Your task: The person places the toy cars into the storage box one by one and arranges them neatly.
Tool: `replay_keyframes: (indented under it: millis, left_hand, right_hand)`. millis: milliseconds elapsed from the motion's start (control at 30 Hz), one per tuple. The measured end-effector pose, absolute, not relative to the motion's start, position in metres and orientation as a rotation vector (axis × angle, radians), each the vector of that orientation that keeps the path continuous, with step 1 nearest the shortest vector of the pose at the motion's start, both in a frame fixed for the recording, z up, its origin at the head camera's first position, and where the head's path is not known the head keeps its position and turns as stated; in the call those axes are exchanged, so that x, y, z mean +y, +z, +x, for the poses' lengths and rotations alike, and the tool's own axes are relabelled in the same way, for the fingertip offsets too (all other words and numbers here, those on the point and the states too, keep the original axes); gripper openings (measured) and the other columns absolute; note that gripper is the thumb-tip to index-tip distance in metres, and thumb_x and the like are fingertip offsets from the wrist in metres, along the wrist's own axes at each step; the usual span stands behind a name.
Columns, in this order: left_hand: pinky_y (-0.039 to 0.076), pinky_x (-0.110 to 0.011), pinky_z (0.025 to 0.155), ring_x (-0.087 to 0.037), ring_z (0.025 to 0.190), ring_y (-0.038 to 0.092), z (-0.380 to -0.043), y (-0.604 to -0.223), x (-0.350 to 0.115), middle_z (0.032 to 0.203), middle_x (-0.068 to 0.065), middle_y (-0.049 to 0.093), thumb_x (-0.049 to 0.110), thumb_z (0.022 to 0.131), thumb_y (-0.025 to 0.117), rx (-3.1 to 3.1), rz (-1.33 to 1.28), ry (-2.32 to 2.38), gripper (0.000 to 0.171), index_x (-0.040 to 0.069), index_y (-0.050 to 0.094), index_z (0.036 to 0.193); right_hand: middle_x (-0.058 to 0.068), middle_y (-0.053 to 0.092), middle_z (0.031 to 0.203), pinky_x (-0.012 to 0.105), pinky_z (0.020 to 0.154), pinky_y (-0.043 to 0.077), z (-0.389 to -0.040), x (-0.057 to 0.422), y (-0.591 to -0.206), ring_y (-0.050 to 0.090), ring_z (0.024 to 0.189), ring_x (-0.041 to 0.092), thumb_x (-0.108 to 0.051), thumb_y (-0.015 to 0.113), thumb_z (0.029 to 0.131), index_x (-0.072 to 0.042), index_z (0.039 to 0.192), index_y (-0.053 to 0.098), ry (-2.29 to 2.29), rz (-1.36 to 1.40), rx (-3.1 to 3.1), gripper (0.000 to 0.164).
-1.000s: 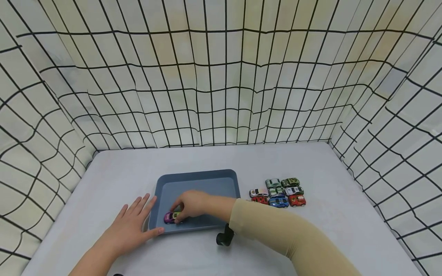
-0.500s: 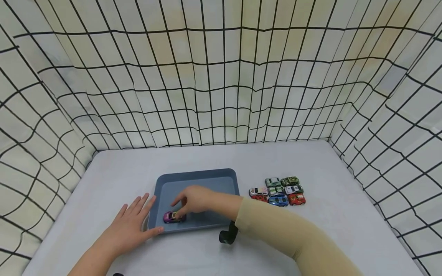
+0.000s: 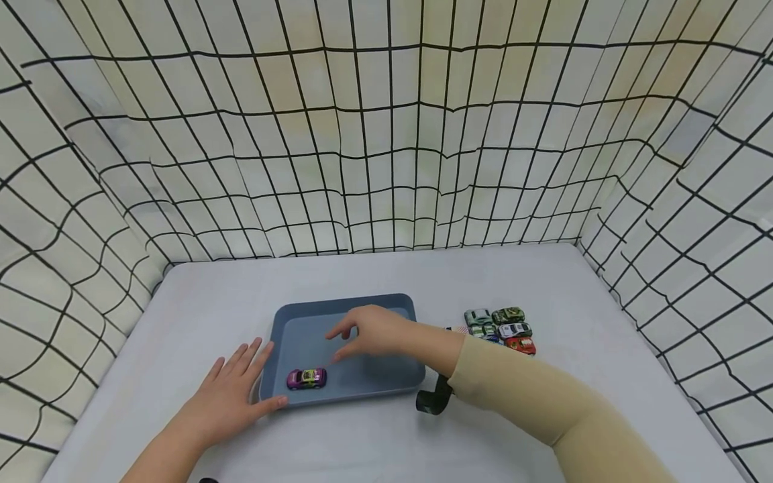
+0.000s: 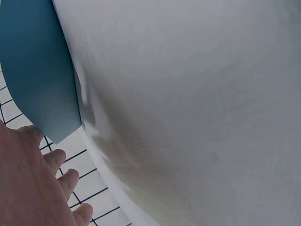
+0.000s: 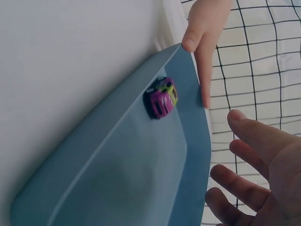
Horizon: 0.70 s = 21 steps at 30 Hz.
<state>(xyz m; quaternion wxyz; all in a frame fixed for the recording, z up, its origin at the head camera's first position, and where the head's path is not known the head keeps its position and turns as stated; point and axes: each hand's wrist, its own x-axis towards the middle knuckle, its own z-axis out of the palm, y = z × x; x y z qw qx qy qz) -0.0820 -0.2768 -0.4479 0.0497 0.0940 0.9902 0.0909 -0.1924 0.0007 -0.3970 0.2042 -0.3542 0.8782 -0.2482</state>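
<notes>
A purple and yellow toy car point(image 3: 306, 378) sits in the near left corner of a blue-grey tray point(image 3: 344, 305). In the right wrist view the same toy car point(image 5: 161, 97) lies near the tray's corner. My right hand point(image 3: 376, 330) hovers over the tray, fingers apart and holding nothing, to the right of the car. My left hand point(image 3: 232, 396) lies with fingers spread at the tray's left edge, thumb at the near left corner. The left wrist view shows this left hand point(image 4: 28, 174) beside the tray's outer wall point(image 4: 37, 66).
To the right of the tray stands a cluster of several toy cars point(image 3: 498, 329), partly hidden behind the right forearm. A black wrist camera point(image 3: 433, 397) hangs below the right wrist. White walls with a black grid point(image 3: 386, 168) enclose the table point(image 3: 205, 295).
My right hand has let go of the purple toy car and moved up and to the right, away from it. The car stays in the tray, and my left hand has not moved.
</notes>
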Motion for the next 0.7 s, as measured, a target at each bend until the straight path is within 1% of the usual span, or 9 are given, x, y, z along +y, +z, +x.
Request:
replay_keyframes:
  millis: [167, 333, 567, 700]
  left_hand:
    - [0.015, -0.071, 0.111, -0.049, 0.144, 0.022, -0.080, -0.449, -0.277, 0.158, -0.026, 0.026, 0.080, 0.079, 0.055, 3.010, 0.278, 0.303, 0.111, 0.003, 0.030, 0.155]
    - [0.014, -0.071, 0.111, -0.048, 0.144, 0.021, -0.079, -0.449, -0.277, 0.159, -0.026, 0.025, 0.079, 0.080, 0.056, 3.007, 0.279, 0.316, 0.110, 0.002, 0.029, 0.155]
    - [0.013, -0.072, 0.111, -0.047, 0.144, 0.021, -0.081, -0.448, -0.277, 0.159, -0.024, 0.023, 0.080, 0.079, 0.055, 2.997, 0.274, 0.323, 0.111, 0.003, 0.028, 0.155]
    - [0.013, -0.071, 0.111, -0.047, 0.144, 0.021, -0.080, -0.447, -0.276, 0.159, -0.024, 0.023, 0.080, 0.080, 0.055, 2.996, 0.274, 0.320, 0.111, 0.003, 0.029, 0.155]
  right_hand:
    - [-0.002, 0.066, 0.112, 0.023, 0.066, 0.051, -0.200, 0.030, -0.396, 0.058, 0.084, 0.004, -0.042, 0.078, 0.085, -0.029, 0.128, 0.069, -0.711, -1.011, 2.471, 0.046]
    - [0.000, 0.065, 0.113, 0.027, 0.066, 0.051, -0.207, 0.064, -0.399, 0.057, 0.083, 0.009, -0.043, 0.078, 0.085, -0.027, 0.128, 0.069, -0.778, -0.951, 2.496, 0.047]
    - [0.002, 0.065, 0.114, 0.030, 0.070, 0.051, -0.212, 0.112, -0.397, 0.055, 0.089, 0.014, -0.041, 0.076, 0.087, -0.026, 0.129, 0.069, -0.838, -0.857, 2.532, 0.045]
    - [0.003, 0.066, 0.119, 0.031, 0.069, 0.050, -0.217, 0.137, -0.399, 0.056, 0.091, 0.015, -0.039, 0.076, 0.088, -0.024, 0.130, 0.068, -0.833, -0.787, 2.565, 0.045]
